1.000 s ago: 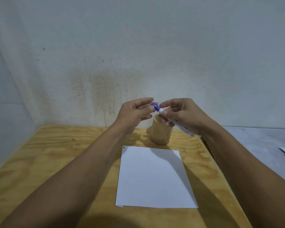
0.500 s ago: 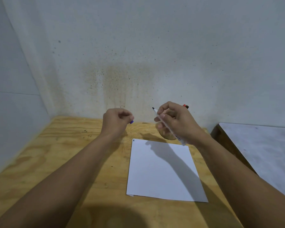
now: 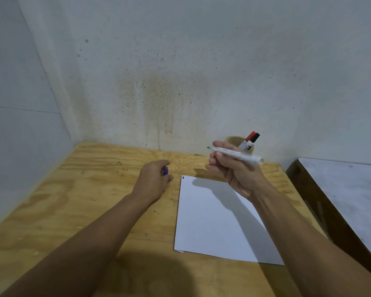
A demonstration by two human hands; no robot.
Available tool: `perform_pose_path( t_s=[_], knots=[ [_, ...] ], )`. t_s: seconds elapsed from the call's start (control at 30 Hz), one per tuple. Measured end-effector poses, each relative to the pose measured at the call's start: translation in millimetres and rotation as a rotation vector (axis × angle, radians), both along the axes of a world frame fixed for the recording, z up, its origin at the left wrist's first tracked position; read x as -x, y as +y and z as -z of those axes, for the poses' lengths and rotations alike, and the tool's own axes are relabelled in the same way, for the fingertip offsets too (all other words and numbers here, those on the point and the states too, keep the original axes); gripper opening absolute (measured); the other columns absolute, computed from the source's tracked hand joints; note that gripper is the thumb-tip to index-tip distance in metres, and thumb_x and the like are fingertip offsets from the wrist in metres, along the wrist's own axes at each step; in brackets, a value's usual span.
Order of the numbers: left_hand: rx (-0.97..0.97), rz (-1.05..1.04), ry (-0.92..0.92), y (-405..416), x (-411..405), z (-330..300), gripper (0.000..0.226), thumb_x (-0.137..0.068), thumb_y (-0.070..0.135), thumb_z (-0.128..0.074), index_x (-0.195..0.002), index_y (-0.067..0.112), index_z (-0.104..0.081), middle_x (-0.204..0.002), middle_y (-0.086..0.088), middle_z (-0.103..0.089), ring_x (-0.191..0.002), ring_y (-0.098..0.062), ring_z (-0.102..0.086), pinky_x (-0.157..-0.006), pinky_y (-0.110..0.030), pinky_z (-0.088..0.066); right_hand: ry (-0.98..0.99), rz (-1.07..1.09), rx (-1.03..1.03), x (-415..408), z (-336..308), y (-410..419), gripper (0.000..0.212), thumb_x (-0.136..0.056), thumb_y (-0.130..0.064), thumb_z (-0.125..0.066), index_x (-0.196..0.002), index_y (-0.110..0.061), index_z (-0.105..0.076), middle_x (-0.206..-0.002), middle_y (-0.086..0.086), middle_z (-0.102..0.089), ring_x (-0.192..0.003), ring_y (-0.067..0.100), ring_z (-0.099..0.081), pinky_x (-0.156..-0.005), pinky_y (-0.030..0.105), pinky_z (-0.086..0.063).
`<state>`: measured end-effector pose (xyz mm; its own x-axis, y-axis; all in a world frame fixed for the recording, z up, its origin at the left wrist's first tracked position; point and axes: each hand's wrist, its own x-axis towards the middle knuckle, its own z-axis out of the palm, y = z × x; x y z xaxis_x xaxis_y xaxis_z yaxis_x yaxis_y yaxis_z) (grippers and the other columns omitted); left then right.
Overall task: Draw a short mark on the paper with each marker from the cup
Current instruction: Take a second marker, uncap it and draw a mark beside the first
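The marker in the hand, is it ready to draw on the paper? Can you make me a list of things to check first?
1. Cap off: ok. The marker shows a bare dark tip, and the left hand holds the blue cap.
2. Firm hold: ok. The right hand is closed around the barrel.
3. Tip aimed at the paper: not ok. The marker lies nearly level in the air, tip pointing left.
4. Room to draw: ok. The sheet is blank except for a small dark mark at its far left corner.
5. Paper held steady: not ok. Neither hand touches it.
6. More markers left: ok. Red and black caps stick out of the cup.
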<state>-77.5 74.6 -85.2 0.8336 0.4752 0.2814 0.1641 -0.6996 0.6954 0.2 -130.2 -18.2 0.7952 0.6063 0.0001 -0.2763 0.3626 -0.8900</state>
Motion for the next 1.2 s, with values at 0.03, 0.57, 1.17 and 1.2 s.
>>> perform_pose_path(
  t_s=[0.03,0.57,1.17,1.2],
  knots=[
    [-0.022,-0.001,-0.017,-2,2,1,0.052,-0.078,0.015,-0.073,-0.126,0.009,-0.054,-0.119,-0.010,-0.060,-0.097,-0.019,-0.057,-0.081,-0.024,-0.041,-0.013,0.030,0.032,0,4,3,0.021,-0.089,-0.001,-0.060,-0.110,-0.002,-0.064,-0.075,0.013,-0.065,-0.062,0.017,-0.070,-0.063,0.032,-0.063],
    [-0.233,0.276,-0.073,-26,38,16,0.039,-0.076,0.035,-0.073,-0.106,0.009,-0.071,-0.113,-0.006,-0.068,-0.106,-0.018,-0.056,-0.091,-0.034,-0.047,-0.407,0.300,0.565,-2,47,46,0.009,-0.073,0.005,-0.075,-0.078,0.004,-0.068,-0.070,0.012,-0.068,-0.059,0.011,-0.065,-0.056,0.022,-0.053],
    [-0.236,0.276,-0.075,-23,35,20,0.042,-0.076,0.036,-0.073,-0.107,0.008,-0.069,-0.117,-0.005,-0.069,-0.110,-0.018,-0.055,-0.095,-0.034,-0.044,-0.471,0.327,0.529,1,70,53,0.009,-0.076,0.008,-0.071,-0.084,0.010,-0.069,-0.073,0.011,-0.069,-0.060,0.006,-0.066,-0.058,0.019,-0.058],
    [-0.237,0.274,-0.072,-23,35,19,0.042,-0.076,0.036,-0.072,-0.108,0.009,-0.069,-0.117,-0.005,-0.069,-0.110,-0.017,-0.055,-0.095,-0.034,-0.044,-0.476,0.330,0.536,0,70,53,0.009,-0.076,0.007,-0.072,-0.084,0.009,-0.070,-0.073,0.011,-0.070,-0.061,0.007,-0.067,-0.058,0.019,-0.058]
  ],
)
